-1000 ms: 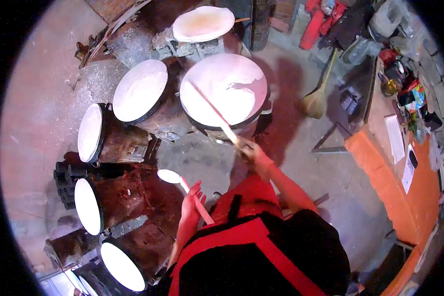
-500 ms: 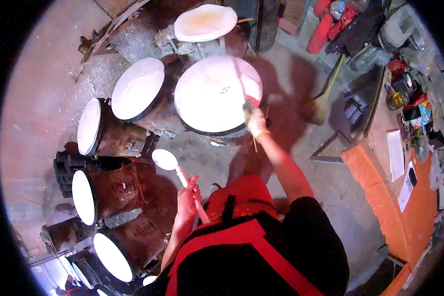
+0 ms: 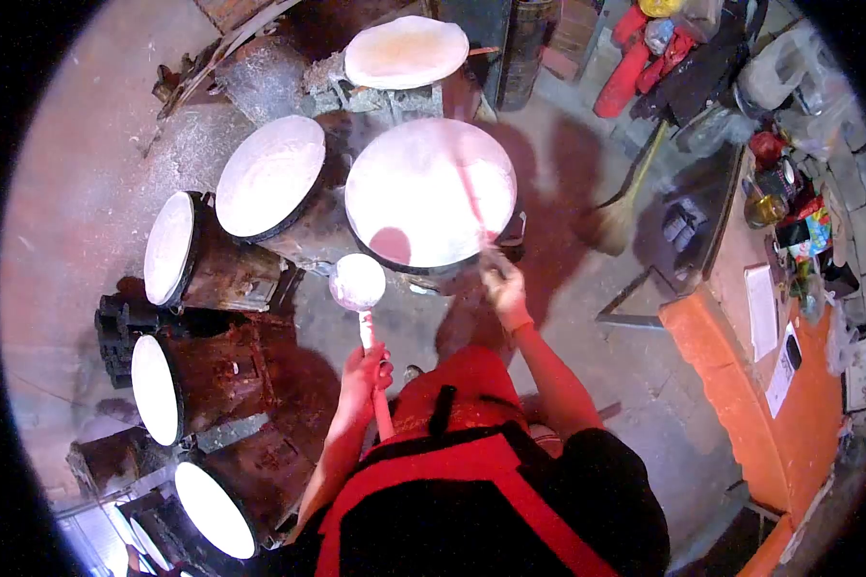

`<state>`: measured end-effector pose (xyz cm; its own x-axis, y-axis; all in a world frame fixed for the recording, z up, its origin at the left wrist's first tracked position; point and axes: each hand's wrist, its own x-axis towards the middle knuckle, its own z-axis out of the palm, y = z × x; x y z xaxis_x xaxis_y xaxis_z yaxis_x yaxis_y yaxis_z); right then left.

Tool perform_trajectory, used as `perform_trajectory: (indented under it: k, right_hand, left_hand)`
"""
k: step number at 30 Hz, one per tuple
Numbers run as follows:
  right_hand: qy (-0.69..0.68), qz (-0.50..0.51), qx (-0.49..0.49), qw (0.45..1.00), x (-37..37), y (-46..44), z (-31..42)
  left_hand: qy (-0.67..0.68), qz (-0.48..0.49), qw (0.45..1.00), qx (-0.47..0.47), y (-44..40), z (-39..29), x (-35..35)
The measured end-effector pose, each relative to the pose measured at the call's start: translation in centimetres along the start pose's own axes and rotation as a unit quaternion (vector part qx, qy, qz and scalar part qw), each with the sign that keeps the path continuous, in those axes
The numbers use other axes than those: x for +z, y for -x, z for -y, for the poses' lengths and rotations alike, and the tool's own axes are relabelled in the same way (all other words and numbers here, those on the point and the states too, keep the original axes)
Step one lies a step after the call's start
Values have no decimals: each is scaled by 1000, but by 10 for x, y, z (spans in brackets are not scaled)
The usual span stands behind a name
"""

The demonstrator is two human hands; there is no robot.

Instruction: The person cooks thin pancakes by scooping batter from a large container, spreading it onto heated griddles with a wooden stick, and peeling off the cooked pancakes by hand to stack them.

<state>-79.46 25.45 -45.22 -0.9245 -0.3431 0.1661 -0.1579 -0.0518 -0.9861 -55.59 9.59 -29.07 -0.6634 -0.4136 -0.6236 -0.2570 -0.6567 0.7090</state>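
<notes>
Left hand (image 3: 364, 370), lower centre of frame: fingers are gripping the handle of a ladle (image 3: 358, 283). The ladle is pointing up the frame, its round bowl lying just beside the lower left rim of the large pan (image 3: 414, 192) in this view; whether the two are touching, one cannot tell.

Right hand (image 3: 502, 286), centre of frame: fingers are gripping a thin stick (image 3: 475, 200), which is reaching up over the right half of the large pan. Hand and stick are blurring; contact between stick and pan cannot be told.

The large pan is occupying the upper centre, its surface showing white, with a round pinkish patch near the ladle. Other pans (image 3: 270, 176) are sitting on rusty drums (image 3: 229, 267) in an arc down the left side.

Upper right: a broom (image 3: 616, 223) is leaning. Far right: an orange desk (image 3: 746, 385) is carrying papers (image 3: 762, 310) and a jar (image 3: 765, 210).
</notes>
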Motion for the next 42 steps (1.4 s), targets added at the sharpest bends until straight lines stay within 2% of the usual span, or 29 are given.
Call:
perform_trajectory:
  k: [1,3,4,5,7,8,9,10,12,14,16,20,23,25,28,29,31,32,33,34,35,37,38,39,40,41,42]
  right_hand:
    - [-80,-68,18,994,-3,-4,14]
    - [10,-98,49,994,-3,9,-1]
    - [79,-49,3,996,-1,17,2]
    - [66,-32,-33,997,9,20,3]
    - [-140,-1,65,988,5,3,15]
    - [-242,14,113,963,1,-11,21]
    - [-116,-11,22,993,-11,-26,-18]
    - [-142,-79,53,985,-13,-41,-17]
    - [-66,-60,-38,995,-18,-44,-30]
    - [-38,37,113,992,-26,-18,18]
    - [-27,93,196,976,-34,20,45]
    - [-38,50,192,979,-48,74,37]
    - [-78,-44,137,986,-32,85,16]
    - [-116,-51,137,982,-12,89,9]
    - [-170,5,246,954,17,91,6]
    - [-178,15,306,935,24,92,6]
    - [-169,40,257,951,25,85,12]
    - [-165,52,232,957,26,82,16]
    - [-140,56,216,965,17,72,36]
    - [-157,52,235,958,1,60,43]
    - [-175,48,254,950,-15,48,49]
    - [-105,-59,173,978,-23,19,56]
    - [-87,-89,262,957,-26,12,74]
    - [6,-39,177,983,-21,22,63]
    - [98,11,86,991,-16,42,44]
    - [187,59,-14,981,-12,53,34]
    - [219,109,47,969,-9,58,39]
  left_hand:
    - [-12,3,1000,-6,-1,-3,-1]
    - [-33,7,999,-20,1,-6,-3]
    - [-25,14,999,-23,2,-7,-4]
    - [-17,20,999,-25,2,-8,-4]
    - [-5,30,999,-37,1,-7,-4]
    - [-2,34,998,-47,-1,-7,-5]
    - [-1,39,998,-57,-4,-8,-7]
    - [-6,45,997,-63,-6,-9,-9]
    - [-14,59,995,-74,-10,-10,-10]
    - [-31,72,994,-69,-29,-6,-15]
    - [-61,82,993,-52,-54,-5,-18]
    - [-124,97,987,15,-117,-27,0]
    - [-189,71,979,20,-164,-27,27]
    - [-212,63,975,9,-177,-19,49]
    - [-146,62,987,-21,-173,-8,80]
    - [-75,83,993,-41,-182,-4,78]
    - [71,125,987,-73,-207,1,67]
    - [-110,261,942,181,-199,-15,53]
    - [3,282,959,37,-163,-44,52]
    - [154,256,946,-122,-128,-74,52]
    - [274,188,908,-254,-93,-104,52]
    - [203,188,942,-191,-76,-99,39]
    - [170,184,955,-159,-71,-98,31]
    - [149,174,954,-195,-81,-101,24]
    - [143,163,958,-188,-83,-97,20]
    - [137,154,962,-176,-89,-97,20]
    - [133,144,966,-166,-93,-96,19]
